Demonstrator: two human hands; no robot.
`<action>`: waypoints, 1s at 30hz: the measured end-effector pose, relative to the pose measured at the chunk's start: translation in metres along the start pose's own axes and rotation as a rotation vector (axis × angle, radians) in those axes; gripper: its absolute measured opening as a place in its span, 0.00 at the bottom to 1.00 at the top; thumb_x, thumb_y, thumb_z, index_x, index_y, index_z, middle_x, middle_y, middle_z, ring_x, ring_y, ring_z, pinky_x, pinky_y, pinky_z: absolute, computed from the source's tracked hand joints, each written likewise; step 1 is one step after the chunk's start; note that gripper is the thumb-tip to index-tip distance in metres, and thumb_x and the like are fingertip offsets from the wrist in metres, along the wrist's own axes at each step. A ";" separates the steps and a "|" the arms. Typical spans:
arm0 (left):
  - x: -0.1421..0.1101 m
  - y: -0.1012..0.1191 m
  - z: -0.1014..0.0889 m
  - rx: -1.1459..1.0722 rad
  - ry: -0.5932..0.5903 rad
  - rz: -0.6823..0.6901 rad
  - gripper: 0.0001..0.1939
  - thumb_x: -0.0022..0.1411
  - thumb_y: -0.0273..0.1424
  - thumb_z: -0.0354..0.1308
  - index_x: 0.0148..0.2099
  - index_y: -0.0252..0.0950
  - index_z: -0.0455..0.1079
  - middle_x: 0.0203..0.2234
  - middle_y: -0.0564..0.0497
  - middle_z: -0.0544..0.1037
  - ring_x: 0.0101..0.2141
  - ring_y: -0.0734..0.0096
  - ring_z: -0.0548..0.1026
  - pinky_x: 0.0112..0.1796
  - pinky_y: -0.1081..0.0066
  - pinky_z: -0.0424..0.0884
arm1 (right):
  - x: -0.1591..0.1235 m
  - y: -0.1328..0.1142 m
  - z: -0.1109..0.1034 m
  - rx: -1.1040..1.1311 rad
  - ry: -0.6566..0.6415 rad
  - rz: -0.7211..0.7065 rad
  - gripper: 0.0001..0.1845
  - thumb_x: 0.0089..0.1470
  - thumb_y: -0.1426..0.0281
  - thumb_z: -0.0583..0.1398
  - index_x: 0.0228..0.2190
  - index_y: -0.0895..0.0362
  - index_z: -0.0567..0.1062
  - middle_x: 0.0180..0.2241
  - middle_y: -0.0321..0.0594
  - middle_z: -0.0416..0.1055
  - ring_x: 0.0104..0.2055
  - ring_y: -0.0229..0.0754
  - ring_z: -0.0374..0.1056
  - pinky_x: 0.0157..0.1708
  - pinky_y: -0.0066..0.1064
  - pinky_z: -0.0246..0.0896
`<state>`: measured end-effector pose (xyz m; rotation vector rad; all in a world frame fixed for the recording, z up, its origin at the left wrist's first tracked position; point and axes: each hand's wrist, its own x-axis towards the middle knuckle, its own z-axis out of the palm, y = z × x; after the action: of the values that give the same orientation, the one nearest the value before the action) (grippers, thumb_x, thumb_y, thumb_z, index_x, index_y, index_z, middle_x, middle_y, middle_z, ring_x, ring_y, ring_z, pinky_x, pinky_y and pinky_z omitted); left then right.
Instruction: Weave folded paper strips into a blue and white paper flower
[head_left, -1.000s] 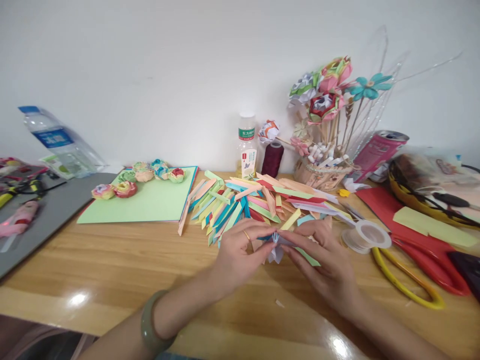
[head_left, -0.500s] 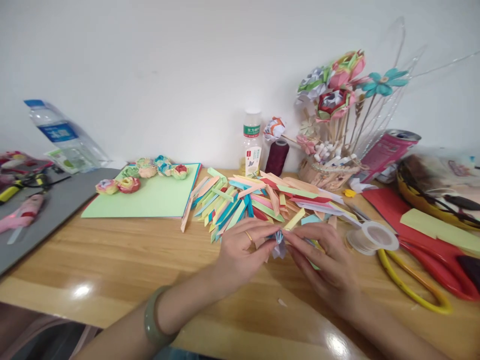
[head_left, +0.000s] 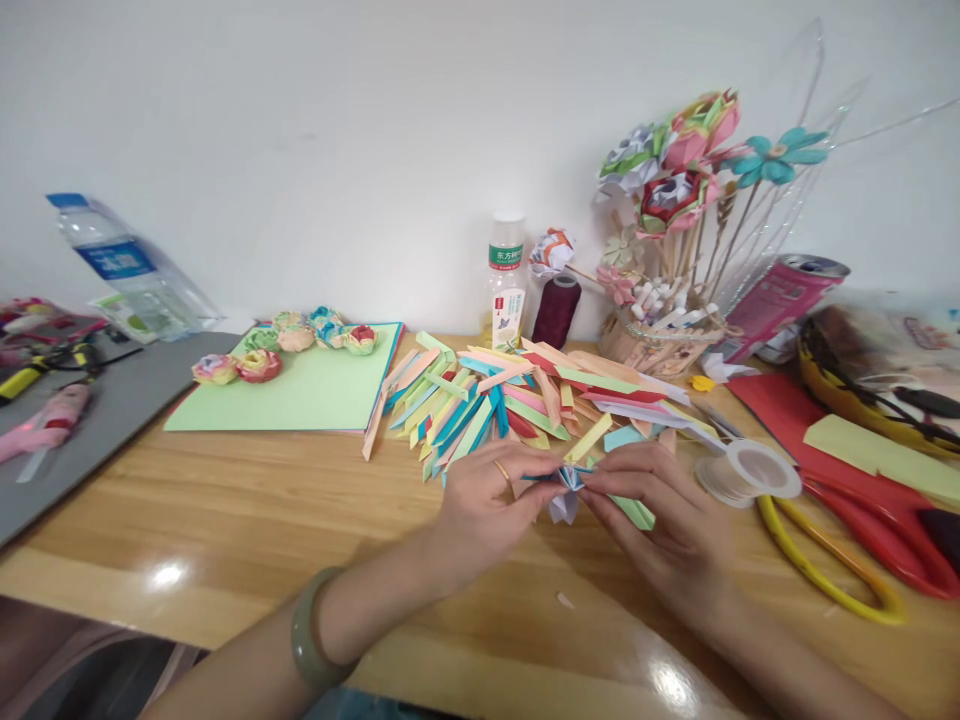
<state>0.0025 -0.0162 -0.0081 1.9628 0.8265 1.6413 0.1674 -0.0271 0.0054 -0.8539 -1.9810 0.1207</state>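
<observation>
My left hand and my right hand meet over the wooden table, both pinching a small bundle of folded paper strips in blue, white and green. The bundle is held just above the tabletop. A ring shows on my left hand and a green bangle sits on that wrist. Right behind my fingers lies a heap of folded coloured paper strips.
A green paper pad with small paper flowers lies at left. A small bottle, dark thread spool, paper-flower bouquet in a basket, can, clear line spool, red-and-yellow scissors and water bottle surround the work.
My hands have kept working the paper bundle, turning it slightly between the fingertips. The camera view shifted a little, so everything sits slightly further right and higher.
</observation>
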 end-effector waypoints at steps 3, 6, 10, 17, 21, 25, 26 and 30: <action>0.000 0.000 0.000 0.007 -0.007 -0.012 0.08 0.48 0.23 0.60 0.34 0.34 0.71 0.29 0.46 0.79 0.31 0.72 0.76 0.34 0.71 0.72 | -0.001 0.001 -0.001 0.057 -0.036 0.027 0.13 0.46 0.82 0.58 0.31 0.53 0.68 0.27 0.37 0.66 0.31 0.40 0.64 0.29 0.33 0.61; 0.001 -0.001 -0.001 -0.009 -0.043 -0.002 0.06 0.48 0.23 0.61 0.33 0.33 0.71 0.28 0.45 0.78 0.31 0.71 0.76 0.35 0.69 0.72 | -0.001 0.002 -0.001 0.165 -0.102 0.073 0.11 0.48 0.82 0.56 0.30 0.53 0.66 0.28 0.38 0.67 0.33 0.40 0.64 0.31 0.33 0.61; 0.003 -0.001 -0.002 -0.017 -0.054 0.011 0.05 0.48 0.24 0.61 0.31 0.34 0.70 0.26 0.47 0.78 0.30 0.71 0.75 0.35 0.67 0.70 | 0.003 0.003 -0.001 0.268 -0.185 0.109 0.10 0.50 0.81 0.55 0.30 0.54 0.66 0.29 0.37 0.66 0.34 0.40 0.63 0.34 0.33 0.60; 0.007 0.000 -0.002 -0.158 -0.202 -0.371 0.08 0.44 0.30 0.64 0.26 0.35 0.67 0.24 0.50 0.73 0.30 0.70 0.70 0.35 0.69 0.66 | 0.003 0.004 -0.003 0.455 -0.327 0.356 0.03 0.53 0.73 0.54 0.29 0.54 0.66 0.28 0.35 0.64 0.32 0.37 0.61 0.31 0.28 0.56; 0.011 0.000 -0.005 -0.436 -0.359 -0.761 0.11 0.42 0.30 0.64 0.26 0.34 0.63 0.22 0.55 0.69 0.26 0.76 0.68 0.30 0.74 0.64 | 0.005 0.002 0.000 0.621 -0.386 0.633 0.07 0.54 0.66 0.54 0.26 0.55 0.65 0.27 0.33 0.61 0.29 0.36 0.59 0.27 0.26 0.53; 0.013 -0.002 -0.007 -0.552 -0.442 -0.920 0.13 0.41 0.31 0.64 0.26 0.33 0.62 0.21 0.57 0.67 0.23 0.80 0.66 0.27 0.76 0.62 | 0.006 0.001 0.003 0.725 -0.407 0.738 0.11 0.53 0.62 0.55 0.25 0.56 0.66 0.25 0.33 0.60 0.27 0.35 0.56 0.25 0.25 0.51; 0.013 -0.003 -0.006 -0.547 -0.450 -0.942 0.13 0.40 0.31 0.64 0.27 0.32 0.63 0.21 0.56 0.68 0.23 0.80 0.66 0.27 0.76 0.62 | 0.005 0.001 0.003 0.735 -0.402 0.764 0.11 0.52 0.61 0.55 0.26 0.56 0.66 0.24 0.33 0.60 0.26 0.34 0.56 0.24 0.25 0.50; 0.015 -0.002 -0.005 -0.510 -0.440 -1.010 0.13 0.38 0.32 0.65 0.25 0.31 0.65 0.21 0.55 0.70 0.23 0.79 0.67 0.28 0.74 0.63 | 0.004 0.003 0.005 0.756 -0.391 0.857 0.14 0.49 0.58 0.57 0.25 0.57 0.65 0.22 0.31 0.59 0.22 0.33 0.54 0.21 0.24 0.47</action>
<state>-0.0010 -0.0044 0.0022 1.1396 0.8795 0.6832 0.1639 -0.0214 0.0048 -1.1344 -1.5441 1.5124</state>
